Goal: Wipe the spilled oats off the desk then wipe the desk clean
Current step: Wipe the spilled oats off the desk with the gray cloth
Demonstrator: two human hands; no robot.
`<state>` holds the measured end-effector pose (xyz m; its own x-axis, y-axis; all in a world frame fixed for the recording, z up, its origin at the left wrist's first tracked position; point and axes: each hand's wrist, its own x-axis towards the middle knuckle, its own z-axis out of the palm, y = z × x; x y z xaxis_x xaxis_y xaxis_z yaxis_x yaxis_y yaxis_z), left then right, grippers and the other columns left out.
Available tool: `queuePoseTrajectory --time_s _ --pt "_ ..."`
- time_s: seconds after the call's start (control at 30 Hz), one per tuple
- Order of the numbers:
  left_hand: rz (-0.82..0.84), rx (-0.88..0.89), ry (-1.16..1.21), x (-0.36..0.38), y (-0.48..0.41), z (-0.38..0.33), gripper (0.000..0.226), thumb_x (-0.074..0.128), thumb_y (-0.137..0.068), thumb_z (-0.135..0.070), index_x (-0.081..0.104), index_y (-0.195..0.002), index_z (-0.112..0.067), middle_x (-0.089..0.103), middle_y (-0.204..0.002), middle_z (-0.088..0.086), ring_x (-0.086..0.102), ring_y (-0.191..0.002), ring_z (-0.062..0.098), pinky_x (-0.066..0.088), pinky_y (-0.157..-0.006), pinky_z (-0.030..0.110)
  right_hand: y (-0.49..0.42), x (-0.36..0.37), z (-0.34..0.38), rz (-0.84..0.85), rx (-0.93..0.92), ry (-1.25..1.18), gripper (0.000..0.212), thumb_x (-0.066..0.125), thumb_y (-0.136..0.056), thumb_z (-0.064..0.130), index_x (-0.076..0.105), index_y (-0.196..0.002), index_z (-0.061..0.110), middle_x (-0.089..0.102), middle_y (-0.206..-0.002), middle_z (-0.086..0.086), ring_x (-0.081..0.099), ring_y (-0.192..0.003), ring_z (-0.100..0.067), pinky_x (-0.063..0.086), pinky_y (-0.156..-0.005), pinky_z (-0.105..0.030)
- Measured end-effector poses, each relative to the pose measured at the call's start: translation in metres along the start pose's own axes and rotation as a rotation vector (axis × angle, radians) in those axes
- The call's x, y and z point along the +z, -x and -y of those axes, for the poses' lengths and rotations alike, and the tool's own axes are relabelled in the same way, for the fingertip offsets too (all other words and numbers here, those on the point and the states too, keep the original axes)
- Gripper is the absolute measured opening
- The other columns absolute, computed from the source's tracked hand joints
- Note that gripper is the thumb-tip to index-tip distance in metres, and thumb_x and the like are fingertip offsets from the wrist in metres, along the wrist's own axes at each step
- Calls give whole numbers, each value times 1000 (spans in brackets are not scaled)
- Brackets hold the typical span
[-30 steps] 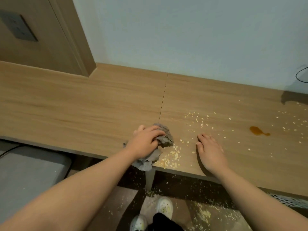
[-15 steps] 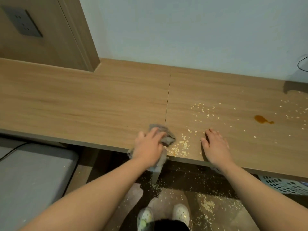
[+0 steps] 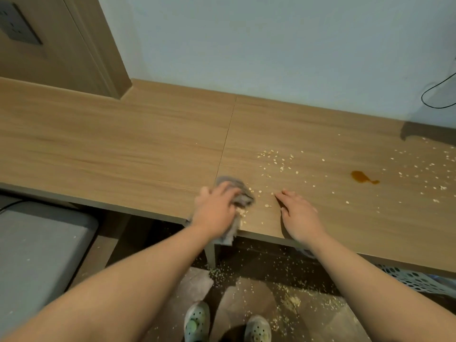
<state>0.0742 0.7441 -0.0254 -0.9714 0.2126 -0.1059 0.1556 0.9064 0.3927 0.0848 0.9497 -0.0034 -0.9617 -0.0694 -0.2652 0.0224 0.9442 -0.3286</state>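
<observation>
My left hand (image 3: 217,208) grips a crumpled grey cloth (image 3: 243,193) at the front edge of the wooden desk (image 3: 123,149); part of the cloth hangs over the edge. A few oats (image 3: 243,213) lie just right of the cloth at the edge. More scattered oats (image 3: 276,159) lie farther back, and others spread to the far right. My right hand (image 3: 299,213) rests flat on the desk, fingers straight, right of the cloth. An amber liquid spill (image 3: 361,176) sits to the right.
Oats litter the dark floor (image 3: 291,297) under the desk near my shoes. A grey padded seat (image 3: 37,250) stands at the left. A perforated blue basket (image 3: 414,280) sits under the desk at right. A black cable (image 3: 436,95) hangs on the wall.
My left hand has dragged the cloth toward the desk's front edge, and most of the oat pile beside it has gone over the edge. The right hand has stayed flat.
</observation>
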Motion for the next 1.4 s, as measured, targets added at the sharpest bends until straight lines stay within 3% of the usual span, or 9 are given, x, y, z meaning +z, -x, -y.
queuePoseTrajectory --time_s 0.17,0.3,0.43,0.7,0.83,0.97,1.13,1.27,1.4 --pt "65 193 -53 -2 18 -23 45 33 -99 -29 30 -143 -39 23 -152 -16 34 -118 12 31 -98 27 3 6 -4 -4 -47 6 53 34 -99 15 19 -149 21 13 -157 4 12 -144 -14 10 -115 -33" --pt "-54 -108 -129 -20 -1 21 44 33 -98 -30 31 -142 -36 29 -151 -10 41 -112 17 39 -91 30 12 -1 -29 -57 7 46 53 34 -100 17 16 -150 16 15 -157 -2 16 -143 -17 12 -115 -32" --pt "-82 -333 -97 -12 -10 -6 45 34 -98 -31 31 -142 -37 26 -151 -9 38 -116 24 38 -88 34 23 -7 -58 -39 67 119 52 29 -102 26 15 -150 13 11 -158 -3 11 -144 -17 10 -116 -33" --pt "102 155 -104 14 2 -58 45 35 -99 -30 30 -142 -42 24 -152 -17 33 -122 15 31 -95 29 24 -8 -58 -45 53 31 52 32 -101 23 17 -149 15 10 -158 0 9 -144 -14 8 -115 -30" --pt "-134 -195 -98 2 -20 -4 44 34 -96 -29 33 -139 -37 32 -149 -12 43 -113 18 39 -87 30 21 -17 -67 3 15 -20 49 33 -101 20 22 -148 16 14 -157 2 13 -143 -12 10 -114 -27" --pt "-132 -509 -72 -1 -43 -33 47 36 -97 -29 29 -143 -35 21 -153 -8 34 -120 27 35 -96 42 19 -20 -68 26 11 -43 50 36 -100 16 22 -148 16 13 -157 2 13 -143 -13 11 -116 -29" --pt "-28 -122 -65 31 -32 -106 49 42 -94 -26 33 -139 -42 23 -150 -14 35 -117 19 32 -90 34 18 -20 -73 12 5 -61 53 39 -97 10 25 -147 18 18 -156 2 16 -143 -12 13 -115 -29" --pt "85 208 -97 36 -2 -120 45 35 -98 -29 31 -140 -44 22 -152 -18 29 -126 16 28 -100 34 17 -24 -73 23 -6 -99 50 37 -98 9 30 -146 16 22 -155 1 19 -142 -14 15 -115 -29" --pt "44 58 -142 13 -15 -61 44 34 -98 -30 31 -140 -43 24 -152 -17 32 -124 16 32 -98 32 19 -32 -86 7 20 -62 47 37 -97 7 35 -143 15 34 -150 -2 32 -136 -18 25 -113 -33"
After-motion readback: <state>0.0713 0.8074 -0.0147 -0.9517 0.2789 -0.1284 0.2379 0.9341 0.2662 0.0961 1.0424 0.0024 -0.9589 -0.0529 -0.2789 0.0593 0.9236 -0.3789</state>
